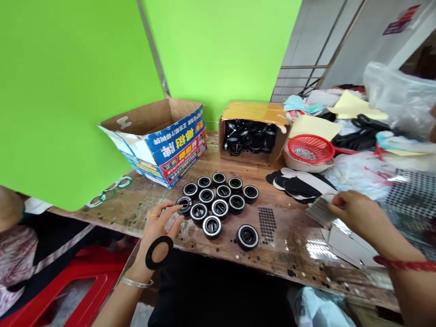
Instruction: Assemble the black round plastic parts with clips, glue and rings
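My left hand (pixel 157 227) is at the left end of a cluster of round black caps (pixel 206 196) with pale rims. Its thumb and fingers are apart, the fingertips at the edge of the leftmost cap (pixel 184 205); I cannot tell if they touch it. A flat black ring (pixel 159 252) lies against the thumb side of that hand, near the wrist. My right hand (pixel 354 213) pinches a thin greyish sheet (pixel 321 211) beside a pile of black and white flat cutouts (pixel 303 185). One cap (pixel 247 237) sits apart near the table's front edge, beside rows of small dark dots (pixel 267 223).
An open blue carton (pixel 173 154) stands back left; a box on its side (pixel 254 156) holds black parts. A red basket (pixel 311 147), plastic bags and fabric crowd the right. Green rings (pixel 108 195) lie left. A person's arm (pixel 10 209) shows at far left.
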The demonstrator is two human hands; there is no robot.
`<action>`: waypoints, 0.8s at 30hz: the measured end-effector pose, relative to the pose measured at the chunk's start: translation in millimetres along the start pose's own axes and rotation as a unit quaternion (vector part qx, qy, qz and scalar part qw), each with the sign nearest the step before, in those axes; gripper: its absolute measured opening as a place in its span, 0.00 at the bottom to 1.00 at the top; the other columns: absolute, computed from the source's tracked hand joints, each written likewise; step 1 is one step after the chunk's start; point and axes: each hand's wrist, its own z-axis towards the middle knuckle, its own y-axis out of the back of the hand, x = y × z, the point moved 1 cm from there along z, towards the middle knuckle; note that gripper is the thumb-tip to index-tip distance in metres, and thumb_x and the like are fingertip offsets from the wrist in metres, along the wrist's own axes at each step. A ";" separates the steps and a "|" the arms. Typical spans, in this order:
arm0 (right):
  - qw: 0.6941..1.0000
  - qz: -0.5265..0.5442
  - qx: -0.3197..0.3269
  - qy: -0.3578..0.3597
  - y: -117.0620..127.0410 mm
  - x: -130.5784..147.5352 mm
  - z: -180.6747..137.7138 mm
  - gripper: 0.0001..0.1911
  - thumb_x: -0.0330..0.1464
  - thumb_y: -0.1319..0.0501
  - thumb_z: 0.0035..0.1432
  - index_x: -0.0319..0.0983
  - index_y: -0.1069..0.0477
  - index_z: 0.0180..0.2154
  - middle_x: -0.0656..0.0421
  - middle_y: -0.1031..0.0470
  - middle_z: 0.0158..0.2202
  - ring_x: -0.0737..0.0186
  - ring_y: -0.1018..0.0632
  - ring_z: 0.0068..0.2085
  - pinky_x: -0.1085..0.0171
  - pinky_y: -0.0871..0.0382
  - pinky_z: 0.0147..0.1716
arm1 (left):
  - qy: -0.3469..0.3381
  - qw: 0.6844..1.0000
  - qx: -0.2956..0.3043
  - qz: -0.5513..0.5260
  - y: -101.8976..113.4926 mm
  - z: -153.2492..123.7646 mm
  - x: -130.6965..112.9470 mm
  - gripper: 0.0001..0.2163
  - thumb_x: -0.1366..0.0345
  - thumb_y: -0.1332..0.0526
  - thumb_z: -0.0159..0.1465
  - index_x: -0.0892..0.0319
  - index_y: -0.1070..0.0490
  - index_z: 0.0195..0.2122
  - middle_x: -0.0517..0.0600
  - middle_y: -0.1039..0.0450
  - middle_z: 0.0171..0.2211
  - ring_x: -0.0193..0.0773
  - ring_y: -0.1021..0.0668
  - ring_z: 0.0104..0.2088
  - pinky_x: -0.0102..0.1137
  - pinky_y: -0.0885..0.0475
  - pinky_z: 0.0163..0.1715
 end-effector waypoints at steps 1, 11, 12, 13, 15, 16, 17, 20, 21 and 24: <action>1.000 0.001 -0.014 0.001 8.4 7.5 0.0 0.14 0.44 0.45 0.54 0.47 0.40 0.21 0.52 0.30 0.22 0.54 0.32 0.22 0.54 0.43 0.24 | 0.010 1.000 0.003 -0.002 0.0 -5.3 5.2 0.12 0.58 0.42 0.66 0.53 0.23 0.47 0.54 0.29 0.48 0.47 0.26 0.50 0.46 0.29 0.53; 0.932 0.330 0.089 0.117 -24.6 211.6 25.2 0.11 0.41 0.42 0.58 0.42 0.26 0.31 0.56 0.21 0.30 0.58 0.22 0.30 0.60 0.30 0.32 | 0.088 0.995 0.021 -0.043 -20.4 -34.4 26.7 0.15 0.61 0.41 0.66 0.53 0.29 0.54 0.55 0.32 0.51 0.47 0.28 0.54 0.47 0.32 0.57; 0.920 0.350 0.122 0.128 -38.0 233.5 27.1 0.10 0.38 0.43 0.59 0.42 0.26 0.31 0.57 0.21 0.30 0.59 0.22 0.30 0.61 0.30 0.32 | 0.095 0.994 0.023 -0.046 -21.8 -35.5 27.3 0.17 0.61 0.41 0.66 0.52 0.31 0.56 0.55 0.32 0.52 0.47 0.28 0.54 0.48 0.32 0.57; 0.909 0.369 0.143 0.131 -50.8 253.3 29.0 0.09 0.36 0.43 0.58 0.41 0.27 0.30 0.57 0.22 0.28 0.60 0.23 0.30 0.63 0.31 0.30 | 0.101 0.993 0.024 -0.047 -22.9 -36.4 28.0 0.19 0.62 0.41 0.66 0.52 0.33 0.58 0.55 0.33 0.53 0.47 0.29 0.55 0.48 0.33 0.58; 0.889 0.407 0.175 0.121 -73.9 286.7 33.5 0.07 0.33 0.43 0.57 0.40 0.27 0.29 0.59 0.23 0.26 0.62 0.24 0.27 0.65 0.33 0.27 | 0.110 0.992 0.028 -0.047 -24.5 -37.9 29.8 0.21 0.63 0.41 0.66 0.51 0.37 0.61 0.55 0.33 0.54 0.48 0.29 0.55 0.48 0.33 0.59; 0.879 0.422 0.191 0.113 -84.0 300.4 36.0 0.07 0.32 0.43 0.57 0.40 0.28 0.29 0.59 0.23 0.25 0.63 0.25 0.26 0.66 0.33 0.26 | 0.111 0.992 0.030 -0.046 -25.1 -38.4 30.8 0.22 0.63 0.41 0.66 0.51 0.37 0.61 0.55 0.33 0.54 0.48 0.30 0.56 0.48 0.34 0.59; 0.872 0.430 0.206 0.107 -92.9 312.4 38.8 0.06 0.31 0.43 0.56 0.39 0.28 0.29 0.60 0.24 0.25 0.64 0.25 0.24 0.67 0.34 0.25 | 0.111 0.992 0.034 -0.046 -25.6 -38.7 31.9 0.22 0.63 0.41 0.66 0.51 0.38 0.62 0.55 0.34 0.54 0.48 0.30 0.56 0.48 0.34 0.59; 0.871 0.418 0.235 0.106 -113.2 339.4 47.3 0.07 0.28 0.43 0.56 0.38 0.28 0.29 0.61 0.25 0.23 0.66 0.25 0.23 0.68 0.34 0.25 | 0.105 0.993 0.042 -0.044 -27.1 -38.2 34.5 0.22 0.64 0.41 0.66 0.50 0.38 0.62 0.55 0.35 0.55 0.48 0.31 0.57 0.49 0.35 0.59; 0.875 0.407 0.238 0.111 -117.9 345.7 49.8 0.07 0.28 0.43 0.56 0.38 0.27 0.29 0.61 0.25 0.23 0.66 0.25 0.23 0.68 0.34 0.25 | 0.101 0.993 0.045 -0.042 -27.7 -37.7 35.1 0.23 0.65 0.41 0.66 0.50 0.39 0.62 0.55 0.36 0.55 0.48 0.31 0.57 0.49 0.35 0.59; 0.886 0.378 0.234 0.133 -126.2 358.0 55.0 0.08 0.25 0.43 0.56 0.38 0.27 0.28 0.60 0.24 0.25 0.65 0.24 0.26 0.67 0.33 0.29 | 0.084 0.995 0.055 -0.025 -30.0 -35.6 36.5 0.24 0.66 0.41 0.66 0.51 0.39 0.63 0.55 0.37 0.55 0.49 0.32 0.56 0.49 0.34 0.58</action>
